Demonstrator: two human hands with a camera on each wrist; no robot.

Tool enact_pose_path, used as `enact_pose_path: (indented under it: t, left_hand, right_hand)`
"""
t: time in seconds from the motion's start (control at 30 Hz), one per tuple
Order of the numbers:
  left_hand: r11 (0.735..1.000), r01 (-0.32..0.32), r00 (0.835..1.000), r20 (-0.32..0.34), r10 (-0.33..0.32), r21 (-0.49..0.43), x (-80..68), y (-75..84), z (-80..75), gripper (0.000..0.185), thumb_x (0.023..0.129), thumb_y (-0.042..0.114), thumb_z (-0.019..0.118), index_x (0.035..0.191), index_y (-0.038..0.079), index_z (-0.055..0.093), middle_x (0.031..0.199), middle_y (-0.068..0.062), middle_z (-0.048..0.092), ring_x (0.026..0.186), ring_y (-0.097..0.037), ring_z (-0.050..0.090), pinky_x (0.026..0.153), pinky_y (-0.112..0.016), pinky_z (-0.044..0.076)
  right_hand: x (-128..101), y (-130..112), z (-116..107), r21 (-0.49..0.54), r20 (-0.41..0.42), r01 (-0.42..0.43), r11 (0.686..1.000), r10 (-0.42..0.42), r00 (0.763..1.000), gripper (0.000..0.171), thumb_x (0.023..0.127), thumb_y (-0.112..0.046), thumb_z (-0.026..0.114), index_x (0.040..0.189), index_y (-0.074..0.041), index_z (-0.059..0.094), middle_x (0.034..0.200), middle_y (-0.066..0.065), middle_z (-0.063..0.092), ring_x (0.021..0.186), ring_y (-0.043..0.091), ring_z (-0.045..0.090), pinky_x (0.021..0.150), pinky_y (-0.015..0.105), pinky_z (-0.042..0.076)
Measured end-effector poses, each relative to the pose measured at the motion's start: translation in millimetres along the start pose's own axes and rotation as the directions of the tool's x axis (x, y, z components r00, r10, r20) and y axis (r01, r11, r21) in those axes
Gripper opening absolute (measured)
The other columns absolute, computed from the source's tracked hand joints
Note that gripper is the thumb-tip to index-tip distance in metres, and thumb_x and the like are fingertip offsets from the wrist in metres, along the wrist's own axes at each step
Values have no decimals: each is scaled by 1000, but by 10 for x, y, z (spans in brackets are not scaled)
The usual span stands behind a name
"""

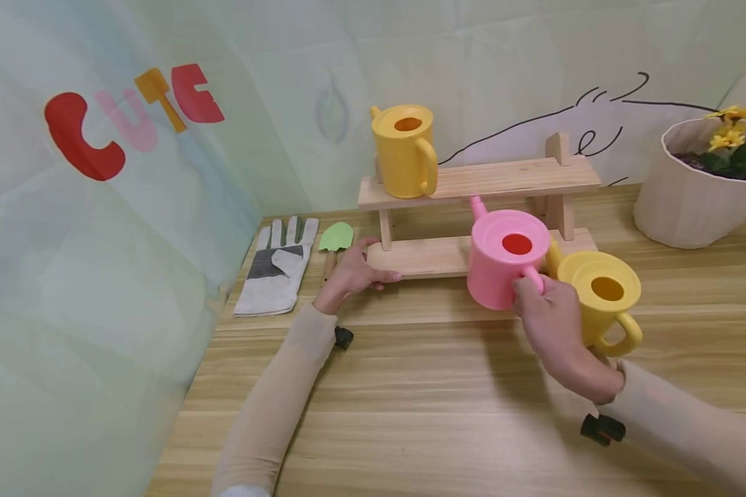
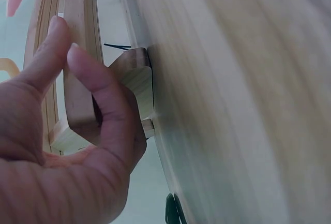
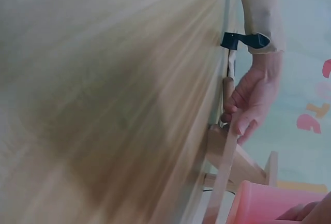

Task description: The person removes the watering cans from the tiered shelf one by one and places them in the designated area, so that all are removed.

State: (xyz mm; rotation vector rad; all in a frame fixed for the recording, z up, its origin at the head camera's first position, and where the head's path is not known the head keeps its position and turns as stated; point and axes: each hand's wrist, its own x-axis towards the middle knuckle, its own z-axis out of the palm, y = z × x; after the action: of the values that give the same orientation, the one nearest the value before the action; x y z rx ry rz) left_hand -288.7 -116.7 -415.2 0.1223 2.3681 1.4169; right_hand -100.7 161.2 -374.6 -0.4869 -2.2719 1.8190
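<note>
My left hand [image 1: 356, 270] grips the left end of the lower board [image 1: 432, 257] of a two-step wooden stand. In the left wrist view its thumb and fingers curl round the board's end [image 2: 80, 100]. My right hand [image 1: 553, 324] holds a pink watering can [image 1: 490, 269] by its handle. The can is upright, in front of the lower board's right half, its spout toward the back left. A yellow watering can [image 1: 400, 159] stands on the upper board's left end. Partly behind my right hand is another yellow watering can [image 1: 624, 279]; its base is partly hidden.
Left of the stand, a green-bladed trowel [image 1: 336, 237] with a wooden handle lies beside a white and grey work glove [image 1: 273, 293]. A white pot [image 1: 677, 207] with yellow flowers [image 1: 727, 140] stands at the right. A printed cloth [image 1: 298, 83] hangs behind the wooden table [image 1: 385, 414].
</note>
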Motion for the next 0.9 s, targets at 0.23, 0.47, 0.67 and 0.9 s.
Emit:
enact_pose_path:
  t: [0.23, 0.47, 0.67, 0.9]
  left_hand:
    - [1000, 3, 1000, -3, -3, -10, -13, 5, 2, 106, 84, 7, 95, 169, 7, 31, 147, -28, 55, 91, -21, 68, 59, -19, 62]
    - [1000, -12, 1000, 4, 12, -19, -10, -1, -6, 106, 85, 7, 95, 169, 6, 30, 148, -29, 56, 81, -17, 68, 58, -19, 61]
    - [1000, -21, 1000, 8, 21, -18, -22, 0, -9, 106, 85, 7, 95, 169, 5, 31, 147, -30, 57, 82, -17, 68, 58, -19, 62]
    - [999, -29, 999, 13, 29, -17, -26, 0, -6, 105, 86, 6, 94, 169, 4, 30, 144, -30, 59, 84, -18, 69, 59, -19, 62]
  right_hand:
    - [-64, 59, -13, -12, 8, -43, 999, 43, 999, 47, 108, -24, 52, 63, -10, 53, 53, -5, 47, 48, 16, 40, 41, 29, 31]
    - [-110, 85, -28, -2, 17, -65, 998, 65, 998, 44, 109, -24, 52, 68, -9, 54, 54, -5, 48, 48, 16, 41, 41, 29, 34]
    - [-146, 104, -36, 20, 18, -48, 999, 47, 999, 44, 109, -21, 52, 66, -9, 54, 54, -6, 47, 48, 14, 40, 40, 29, 32]
    - [-175, 106, -59, -3, 39, -77, 997, 77, 996, 46, 110, -26, 52, 67, -9, 56, 55, -5, 48, 49, 17, 42, 41, 30, 34]
